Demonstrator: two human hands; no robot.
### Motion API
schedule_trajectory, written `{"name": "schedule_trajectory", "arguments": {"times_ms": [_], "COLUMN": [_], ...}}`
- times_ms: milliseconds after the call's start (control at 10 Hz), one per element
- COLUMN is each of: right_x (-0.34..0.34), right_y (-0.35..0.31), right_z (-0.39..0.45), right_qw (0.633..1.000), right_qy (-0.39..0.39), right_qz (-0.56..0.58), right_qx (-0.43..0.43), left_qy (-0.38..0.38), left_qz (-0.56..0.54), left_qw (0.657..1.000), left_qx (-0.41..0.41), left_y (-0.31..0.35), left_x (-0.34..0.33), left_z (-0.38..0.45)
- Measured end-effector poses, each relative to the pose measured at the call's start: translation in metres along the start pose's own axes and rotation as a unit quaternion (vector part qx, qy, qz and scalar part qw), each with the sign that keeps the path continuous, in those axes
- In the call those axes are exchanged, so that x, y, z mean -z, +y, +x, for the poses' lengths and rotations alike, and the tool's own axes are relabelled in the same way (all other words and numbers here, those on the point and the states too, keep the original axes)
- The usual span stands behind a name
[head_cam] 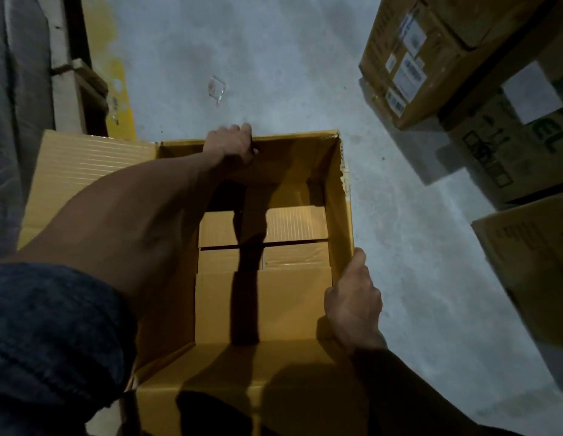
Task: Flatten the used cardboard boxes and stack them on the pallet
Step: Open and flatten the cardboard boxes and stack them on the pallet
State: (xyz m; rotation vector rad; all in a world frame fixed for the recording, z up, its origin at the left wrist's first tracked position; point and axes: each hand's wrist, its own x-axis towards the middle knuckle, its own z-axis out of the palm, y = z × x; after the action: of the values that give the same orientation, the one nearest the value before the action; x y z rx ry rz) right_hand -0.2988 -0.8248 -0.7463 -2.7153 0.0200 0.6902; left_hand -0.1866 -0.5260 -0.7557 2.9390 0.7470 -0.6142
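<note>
An open yellow-brown cardboard box (292, 234) stands on the concrete floor right below me, its top open and its bottom flaps folded shut inside. One flap (85, 171) sticks out flat to the left. My left hand (233, 146) reaches across the box and grips the rim of the far wall, fingers curled over the edge. My right hand (355, 303) grips the rim of the right wall near the front corner, thumb along the top edge.
Stacked printed cartons (431, 58) stand at the upper right, with another carton (531, 262) at the right edge. A wooden pallet-like frame (75, 89) and a yellow floor stripe (119, 89) lie at the upper left. A scrap of clear plastic (217, 88) lies on the floor beyond the box.
</note>
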Motion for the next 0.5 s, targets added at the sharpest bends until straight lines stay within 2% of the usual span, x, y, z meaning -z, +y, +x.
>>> {"name": "schedule_trajectory", "arguments": {"times_ms": [200,300,400,500], "right_x": [0.000,0.002,0.004,0.008], "right_y": [0.001,0.000,0.001,0.003], "right_z": [-0.001,-0.003,-0.002,-0.002], "right_qw": [1.000,1.000,1.000,0.999], "right_qy": [0.013,0.005,0.008,0.008], "right_qz": [0.001,0.007,0.025,0.038], "right_qx": [0.003,0.000,-0.001,-0.004], "left_qy": [0.010,0.063,0.081,0.065], "left_qz": [-0.008,-0.016,-0.035,-0.062], "left_qw": [1.000,0.997,0.987,0.972], "left_qx": [-0.016,0.037,0.133,0.217], "left_y": [-0.016,-0.041,-0.071,-0.087], "left_x": [0.007,-0.007,-0.035,-0.063], "left_z": [-0.059,-0.112,-0.163,-0.207]}}
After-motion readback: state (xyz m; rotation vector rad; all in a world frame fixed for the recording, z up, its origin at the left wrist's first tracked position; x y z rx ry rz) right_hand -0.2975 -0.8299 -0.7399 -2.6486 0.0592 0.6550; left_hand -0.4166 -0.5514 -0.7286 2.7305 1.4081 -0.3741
